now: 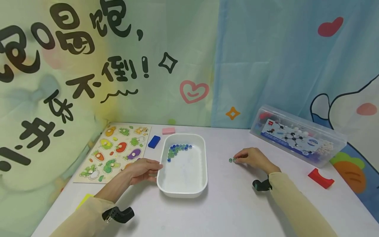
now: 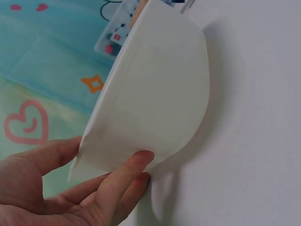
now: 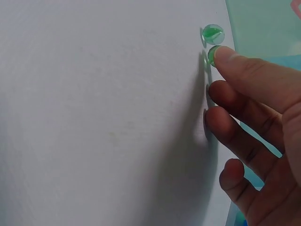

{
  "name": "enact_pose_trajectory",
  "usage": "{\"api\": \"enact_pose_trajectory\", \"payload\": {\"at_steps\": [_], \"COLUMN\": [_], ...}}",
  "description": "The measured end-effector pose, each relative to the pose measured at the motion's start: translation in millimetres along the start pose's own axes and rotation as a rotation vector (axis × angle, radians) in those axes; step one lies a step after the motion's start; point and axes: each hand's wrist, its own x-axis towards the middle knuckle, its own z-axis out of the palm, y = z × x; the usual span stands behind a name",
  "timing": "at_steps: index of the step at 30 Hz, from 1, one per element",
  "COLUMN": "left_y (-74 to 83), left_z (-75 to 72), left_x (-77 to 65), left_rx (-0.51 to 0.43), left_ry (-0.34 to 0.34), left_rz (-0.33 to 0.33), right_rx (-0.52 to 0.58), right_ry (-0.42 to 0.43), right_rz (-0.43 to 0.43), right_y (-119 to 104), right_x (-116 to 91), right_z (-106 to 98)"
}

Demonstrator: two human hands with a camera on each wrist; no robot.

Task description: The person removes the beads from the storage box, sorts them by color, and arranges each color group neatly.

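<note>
A green marble [image 3: 211, 55] sits at the fingertips of the right hand [image 1: 254, 159], on the table [image 1: 225, 204] to the right of the tray and well apart from it. The thumb and a finger pinch this marble; part of it is hidden behind the thumb, and the remaining fingers stand apart and bent. Just beside it, on the left, lies a second green marble [image 3: 213, 34], which the fingers are not holding.

To the left stands a white tray [image 1: 185, 177]. Blue and green marbles [image 1: 176, 149] are gathered in its far left corner, spreading along the far side and down the left side; the near and right parts of its floor are bare. The left hand [image 1: 145, 169] grips the tray's left side, thumb on the rim and fingers against the outer wall.

Beyond the left hand, a board with vegetable pictures [image 1: 118, 158] lies on the left of the table. A blue block [image 1: 154, 142] lies between board and tray, and a pink block [image 1: 168, 131] lies near the table's far edge. On the far right is a clear plastic box [image 1: 299, 136] with a printed label, and nearer than it a red block [image 1: 319, 179] with a curved notch. A printed cloth [image 1: 251, 82] hangs behind.
</note>
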Motion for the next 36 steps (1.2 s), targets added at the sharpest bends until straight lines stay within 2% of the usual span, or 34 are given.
{"api": "enact_pose_trajectory", "payload": {"at_steps": [24,31,36], "left_y": [-0.3,0.7,0.0], "left_z": [0.0,0.5,0.8], "left_x": [-0.1,-0.7,-0.5], "left_rx": [-0.003,-0.007,-0.004], "left_ry": [-0.002,-0.006,-0.007], "left_rz": [-0.002,0.003,0.008], "right_rx": [-0.003,-0.047,-0.046], "right_ry": [0.002,0.021,0.040], "right_rz": [0.004,-0.004,-0.026], "right_y": [-1,-4,-18], "right_x": [1,2,8], "right_z": [1,-7,-17]}}
